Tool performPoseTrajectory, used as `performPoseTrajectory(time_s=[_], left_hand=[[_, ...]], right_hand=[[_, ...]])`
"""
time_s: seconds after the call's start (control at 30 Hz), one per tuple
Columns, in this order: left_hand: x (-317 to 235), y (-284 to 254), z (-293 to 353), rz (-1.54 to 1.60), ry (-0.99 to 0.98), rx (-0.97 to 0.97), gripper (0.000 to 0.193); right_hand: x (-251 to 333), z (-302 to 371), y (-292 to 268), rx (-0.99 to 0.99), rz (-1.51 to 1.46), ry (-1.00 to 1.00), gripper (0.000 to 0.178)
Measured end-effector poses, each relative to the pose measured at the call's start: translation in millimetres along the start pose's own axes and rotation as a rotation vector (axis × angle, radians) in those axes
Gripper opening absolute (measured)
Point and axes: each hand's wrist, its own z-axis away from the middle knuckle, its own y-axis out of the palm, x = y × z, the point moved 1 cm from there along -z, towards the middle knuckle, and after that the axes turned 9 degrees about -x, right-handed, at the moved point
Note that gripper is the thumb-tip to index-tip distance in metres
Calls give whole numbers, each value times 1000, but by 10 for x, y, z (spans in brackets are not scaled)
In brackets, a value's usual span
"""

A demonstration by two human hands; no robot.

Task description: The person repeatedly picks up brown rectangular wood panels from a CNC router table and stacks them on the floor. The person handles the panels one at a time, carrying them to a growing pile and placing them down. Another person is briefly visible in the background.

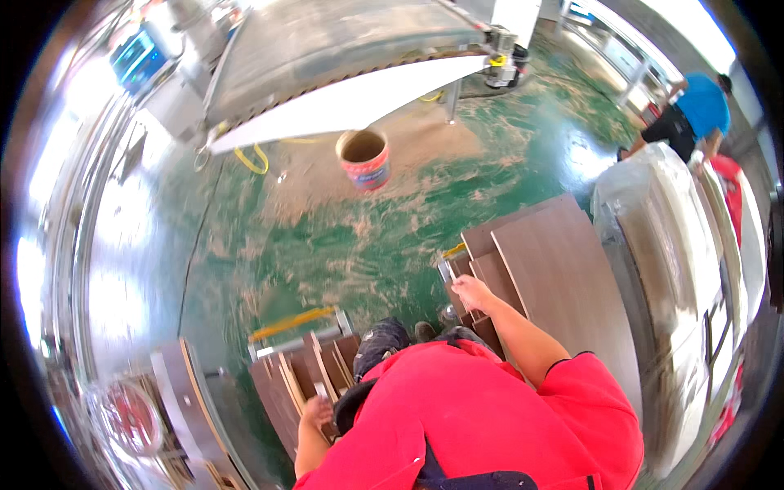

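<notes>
On my left, several brown boards stand close together on edge in a rack. My left hand is beside them with its fingers curled; a small pale piece shows at its fingertips, too small to name. To my right, large brown panels lean in a second stack, with narrower brown boards at its near side. My right hand is closed at the edge of one narrower board, arm reaching forward. The thumb and fingers look pinched there.
Ahead stands a machine table with a white sheet along its edge. A red bucket sits on the dusty green floor. Plastic-wrapped panels stand at right, near a person in blue. Another board stack is at left.
</notes>
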Motion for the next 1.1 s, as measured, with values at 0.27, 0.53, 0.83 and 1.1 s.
performPoseTrajectory(time_s=[0.27, 0.53, 0.83, 1.1], left_hand=[[-3238, -396, -1094, -365, 158, -173, 47], [-7823, 2109, -1436, -737, 737, 143, 31], [-8868, 5678, 386, -1082, 844, 625, 33], [-9770, 7331, 1254, -1030, 893, 554, 32]], right_hand=[[767, -1302, 85, -172, 13, 107, 32], [709, -1217, 328, -435, -244, 586, 27], [1048, -2270, -66, -592, -300, 501, 40], [1332, -3672, -2797, -495, 76, 295, 47]])
